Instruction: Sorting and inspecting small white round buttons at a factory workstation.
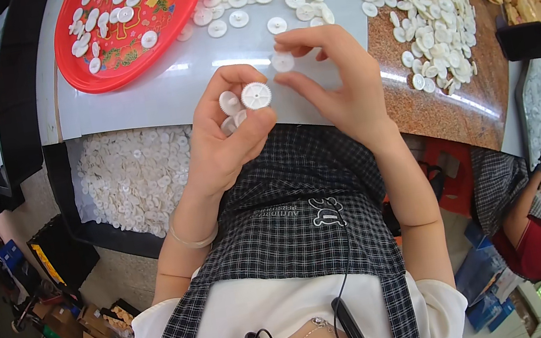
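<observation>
My left hand [226,119] is closed around several white plastic gears. One of them, a toothed gear [256,95] with a spoked face, is pinched at the thumb and fingertips. A second gear [229,103] with a short stub shows beside it, and more are partly hidden by the fingers. To the right, just above the table, my right hand [334,79] has a single slightly blurred white gear [282,62] between thumb and index fingertip. Loose white gears [238,18] lie on the grey tabletop [131,103] beyond both hands.
A red patterned tray [95,84] with white gears stands far left. A large pile of gears [432,20] covers the brown surface at right, near a dark phone-like object [524,42]. Below the table edge at left is a black bin of gears [132,178]. A co-worker [532,232] is at right.
</observation>
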Tool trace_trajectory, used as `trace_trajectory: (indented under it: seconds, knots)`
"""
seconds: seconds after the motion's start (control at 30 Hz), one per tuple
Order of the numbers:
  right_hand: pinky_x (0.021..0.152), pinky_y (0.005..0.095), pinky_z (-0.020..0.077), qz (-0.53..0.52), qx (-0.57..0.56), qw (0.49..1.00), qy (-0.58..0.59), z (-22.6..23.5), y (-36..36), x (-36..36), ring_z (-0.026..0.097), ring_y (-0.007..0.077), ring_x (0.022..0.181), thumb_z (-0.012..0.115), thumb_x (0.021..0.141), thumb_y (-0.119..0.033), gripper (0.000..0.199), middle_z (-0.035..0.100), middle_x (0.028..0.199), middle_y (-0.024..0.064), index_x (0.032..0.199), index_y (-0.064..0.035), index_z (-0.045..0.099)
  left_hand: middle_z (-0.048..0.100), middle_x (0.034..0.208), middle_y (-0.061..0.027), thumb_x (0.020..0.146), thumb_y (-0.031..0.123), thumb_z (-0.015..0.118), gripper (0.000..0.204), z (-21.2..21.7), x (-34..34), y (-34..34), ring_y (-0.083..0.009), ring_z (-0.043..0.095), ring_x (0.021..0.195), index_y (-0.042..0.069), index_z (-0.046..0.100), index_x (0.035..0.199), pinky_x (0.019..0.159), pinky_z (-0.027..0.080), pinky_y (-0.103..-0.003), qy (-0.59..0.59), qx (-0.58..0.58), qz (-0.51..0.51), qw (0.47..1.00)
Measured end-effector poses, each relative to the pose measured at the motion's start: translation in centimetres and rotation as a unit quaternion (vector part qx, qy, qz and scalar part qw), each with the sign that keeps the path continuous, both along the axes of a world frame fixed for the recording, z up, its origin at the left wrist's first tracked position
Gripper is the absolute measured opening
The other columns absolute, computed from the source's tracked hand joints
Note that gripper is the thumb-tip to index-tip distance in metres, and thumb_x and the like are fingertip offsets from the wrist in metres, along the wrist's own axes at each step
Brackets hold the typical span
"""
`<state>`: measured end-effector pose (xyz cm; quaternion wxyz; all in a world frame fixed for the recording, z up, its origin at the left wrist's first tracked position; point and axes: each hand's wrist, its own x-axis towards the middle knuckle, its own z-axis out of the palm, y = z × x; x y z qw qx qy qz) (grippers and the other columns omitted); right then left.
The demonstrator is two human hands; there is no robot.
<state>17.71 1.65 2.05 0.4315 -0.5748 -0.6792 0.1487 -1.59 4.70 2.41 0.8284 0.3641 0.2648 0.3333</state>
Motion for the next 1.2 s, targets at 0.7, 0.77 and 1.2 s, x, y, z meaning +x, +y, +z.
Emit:
trace_trajectory:
  seconds: [0.7,0.77,1.2]
  knots:
    - [0.079,0.0275,0.0438,0.095,-0.010,0.963,0.252,0.6,-0.7,-0.6,0.062,0.0108,0.086,0.091,0.067,-0.012,0.075,0.070,0.094,0.0039,0.127,-0.0077,0.047,0.051,0.076,0.0003,0.103,0.044,0.047,0.056,0.2,0.7,0.0,-0.0020,0.041,0.053,-0.007,0.052,0.127,0.037,0.028,-0.015,-0.056,-0.089,-0.097,0.990]
    - [0.079,0.0275,0.0435,0.100,-0.021,0.959,0.264,0.3,-0.7,-0.6,0.062,0.0108,0.087,0.091,0.067,-0.013,0.076,0.070,0.096,0.0045,0.128,-0.0078,0.047,0.051,0.076,0.0006,0.103,0.043,0.047,0.056,0.2,0.6,0.0,-0.0019,0.041,0.053,-0.007,0.052,0.128,0.037,0.028,-0.015,-0.057,-0.096,-0.091,0.990]
    - [0.083,0.0245,0.0486,-0.046,-0.006,0.941,0.336,-0.5,-0.7,0.5,0.062,0.0127,0.091,0.063,0.092,0.003,0.025,0.064,0.095,0.0066,0.115,0.0007,0.054,0.045,0.080,0.0034,0.104,0.039,0.047,0.052,1.4,-2.1,4.2,-0.0023,0.038,0.060,-0.004,0.047,0.132,0.039,0.026,-0.015,-0.089,-0.078,0.017,0.993]
